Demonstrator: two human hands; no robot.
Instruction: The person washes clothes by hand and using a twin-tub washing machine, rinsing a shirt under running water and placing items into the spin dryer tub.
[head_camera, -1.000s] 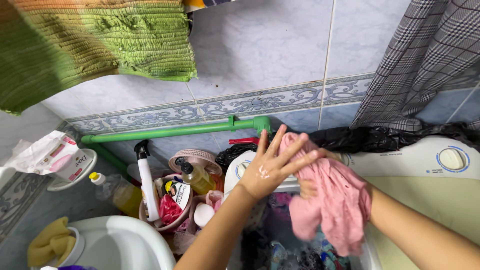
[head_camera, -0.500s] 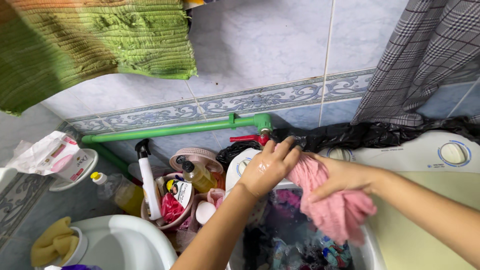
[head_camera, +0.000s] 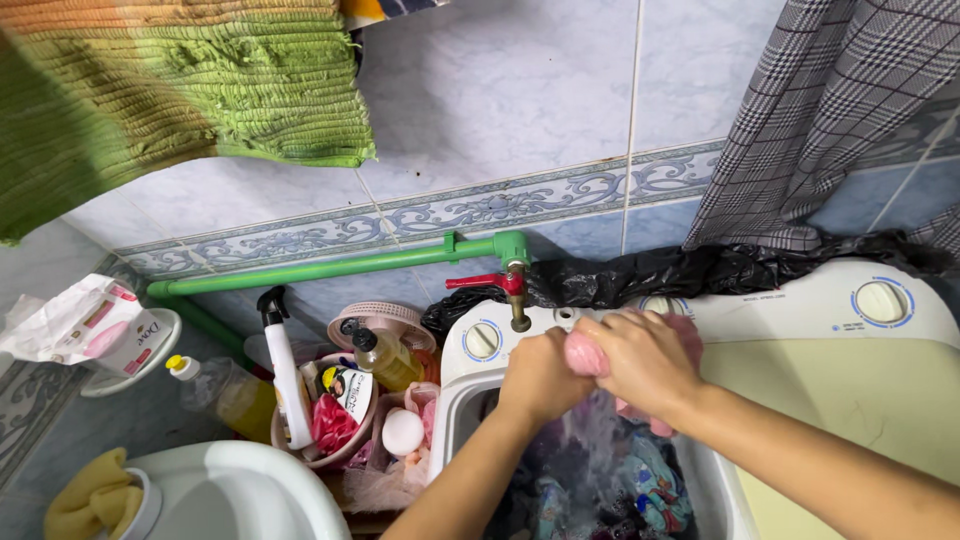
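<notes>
Left hand and right hand, fists side by side and touching, both closed tight on one pink cloth. The cloth is bunched into a short roll between the two grips; a small pink bulge shows in the gap between the hands, and a loose pink end hangs below and behind the right hand. The long axis of the roll runs roughly left to right, from one fist to the other; the hanging end points down.

Directly beneath the hands lies the open tub of a washing machine, holding dark and patterned laundry. Just beyond the knuckles stands a brass tap with a red handle, fed by a green pipe along the tiled wall. Past the right hand, a black plastic sheet lies on the machine's back edge beneath a hanging checked cloth. Out from the left hand: a basket of bottles, a white spray bottle, a white basin; above, a green mat.

Judgement: a wringing grip works best with the fists close, turning opposite ways along the roll's axis, kept over the tub so that drips fall inside.
</notes>
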